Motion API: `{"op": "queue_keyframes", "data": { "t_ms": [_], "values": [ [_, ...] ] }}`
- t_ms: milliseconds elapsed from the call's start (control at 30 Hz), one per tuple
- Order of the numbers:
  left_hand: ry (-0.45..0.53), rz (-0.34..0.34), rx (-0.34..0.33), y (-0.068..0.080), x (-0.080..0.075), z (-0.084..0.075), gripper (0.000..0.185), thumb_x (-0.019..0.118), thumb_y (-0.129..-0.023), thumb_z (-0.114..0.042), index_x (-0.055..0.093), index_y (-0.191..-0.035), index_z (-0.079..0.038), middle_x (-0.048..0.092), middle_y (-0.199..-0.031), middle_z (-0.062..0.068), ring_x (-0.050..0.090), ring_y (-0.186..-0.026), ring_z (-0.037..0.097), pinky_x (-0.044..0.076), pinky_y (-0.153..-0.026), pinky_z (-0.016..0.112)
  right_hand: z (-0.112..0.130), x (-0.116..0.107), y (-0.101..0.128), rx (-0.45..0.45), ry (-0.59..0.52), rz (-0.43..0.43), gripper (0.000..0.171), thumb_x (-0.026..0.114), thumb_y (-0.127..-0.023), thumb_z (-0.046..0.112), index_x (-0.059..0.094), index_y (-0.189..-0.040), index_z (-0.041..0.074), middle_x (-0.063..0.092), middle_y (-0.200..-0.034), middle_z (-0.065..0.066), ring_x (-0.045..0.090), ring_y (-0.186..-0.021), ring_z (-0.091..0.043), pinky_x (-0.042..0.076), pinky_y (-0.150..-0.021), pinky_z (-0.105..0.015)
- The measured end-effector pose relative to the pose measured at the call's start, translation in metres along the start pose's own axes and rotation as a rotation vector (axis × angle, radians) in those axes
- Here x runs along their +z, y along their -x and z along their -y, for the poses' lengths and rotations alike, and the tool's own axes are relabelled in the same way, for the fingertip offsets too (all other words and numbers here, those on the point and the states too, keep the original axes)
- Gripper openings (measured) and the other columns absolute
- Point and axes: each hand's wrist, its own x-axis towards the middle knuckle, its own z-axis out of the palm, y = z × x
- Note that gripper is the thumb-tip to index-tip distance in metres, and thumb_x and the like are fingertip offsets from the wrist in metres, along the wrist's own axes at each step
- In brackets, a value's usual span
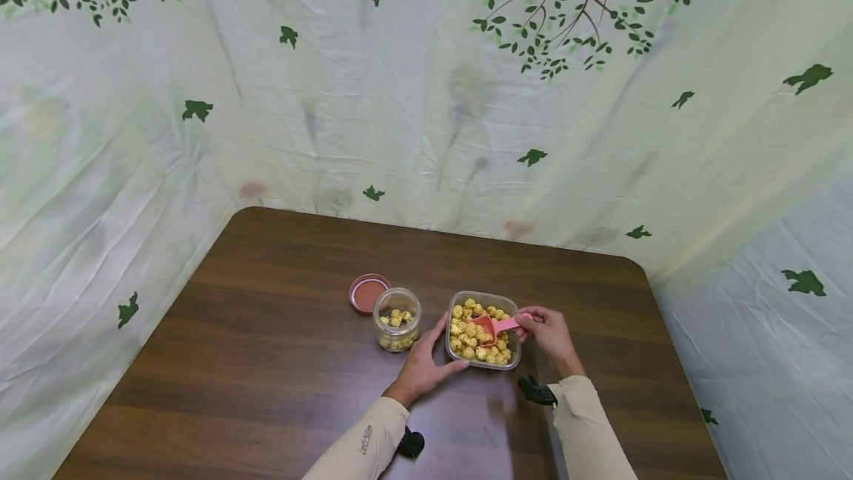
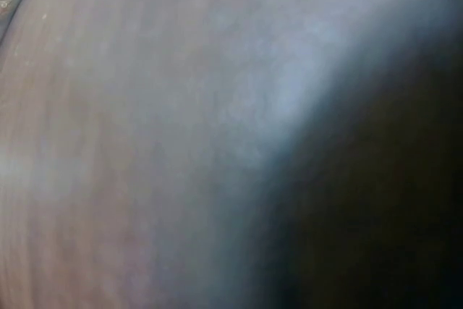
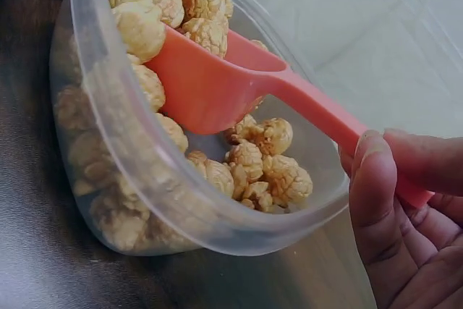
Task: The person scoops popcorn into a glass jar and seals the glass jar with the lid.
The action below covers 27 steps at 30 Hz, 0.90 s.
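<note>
In the head view, a clear plastic container point(image 1: 483, 367) holds caramel popcorn point(image 1: 469, 339). My right hand point(image 1: 549, 335) pinches the handle of a pink scoop point(image 3: 206, 81) between thumb and fingers. The bowl of the scoop is down among the popcorn, with several pieces in it, as the right wrist view shows close up. My left hand point(image 1: 424, 367) rests against the near left corner of the container, thumb along the front side and fingers straight along the left side. The left wrist view is mostly blurred table and a dark shape.
Left of the container stands an open clear jar point(image 1: 397, 332), partly filled with popcorn, close to my left fingers. A red lid point(image 1: 369, 294) lies just behind it. The brown wooden table point(image 1: 280, 361) meets a leaf-patterned cloth point(image 1: 420, 95) at its far edge.
</note>
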Motion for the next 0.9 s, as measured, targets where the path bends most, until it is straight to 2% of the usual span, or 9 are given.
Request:
{"op": "queue_keyframes", "data": {
  "t_ms": [233, 400, 900],
  "values": [
    [0.002, 0.016, -0.035, -0.0001, 0.0001, -0.0005, 0.093, 0.079, -0.077, -0.041, 0.03, -0.153, -0.018, 0.043, -0.144, 0.023, 0.04, -0.133, 0.035, 0.032, -0.108, 0.052, 0.0008, -0.0031, -0.002, 0.028, -0.023, -0.039, 0.022, 0.057, -0.094, -0.001, 0.058, -0.109, -0.017, 0.061, -0.068, -0.006, 0.055, -0.056, -0.009, 0.049, -0.053, -0.021],
    [0.003, 0.008, -0.018, 0.0005, -0.001, -0.0012, 0.093, 0.08, -0.077, -0.04, 0.03, -0.153, -0.016, 0.045, -0.141, 0.025, 0.042, -0.131, 0.037, 0.033, -0.107, 0.053, 0.0006, -0.0029, -0.0025, 0.035, -0.031, -0.049, 0.022, 0.057, -0.095, 0.0, 0.058, -0.108, -0.017, 0.059, -0.067, -0.002, 0.054, -0.057, -0.009, 0.049, -0.053, -0.02],
    [-0.005, 0.005, -0.02, -0.0001, -0.0009, -0.0019, 0.094, 0.08, -0.077, -0.04, 0.03, -0.153, -0.017, 0.046, -0.141, 0.024, 0.043, -0.131, 0.037, 0.034, -0.107, 0.053, 0.003, 0.0011, 0.0004, 0.062, -0.037, -0.054, 0.02, 0.059, -0.094, 0.0, 0.061, -0.107, -0.015, 0.061, -0.069, -0.004, 0.054, -0.058, -0.011, 0.05, -0.053, -0.022]
  ]
}}
